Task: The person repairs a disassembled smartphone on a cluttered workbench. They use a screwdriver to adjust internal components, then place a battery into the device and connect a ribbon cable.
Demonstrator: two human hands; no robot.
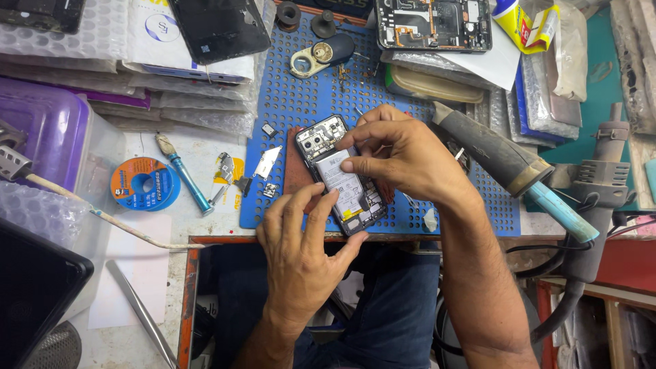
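An opened smartphone [326,154] lies back-up on a blue perforated mat [307,89], its white battery [342,182] and camera modules exposed. My left hand [301,256] grips the phone's lower end, thumb on its bottom right corner and fingers on the left edge. My right hand [396,154] rests over the phone's upper right side, with the thumb pressing on the battery. Small metal shield plates [268,162] and tiny parts lie on the mat just left of the phone.
A hot-air gun [502,157] lies right of my hand, another tool [601,184] hangs beyond it. A solder wire spool [145,183], blue-handled screwdriver [183,176], tweezers [142,314], a second opened phone [433,24], a dark phone panel [220,27] and bubble-wrap packs [89,34] surround the mat.
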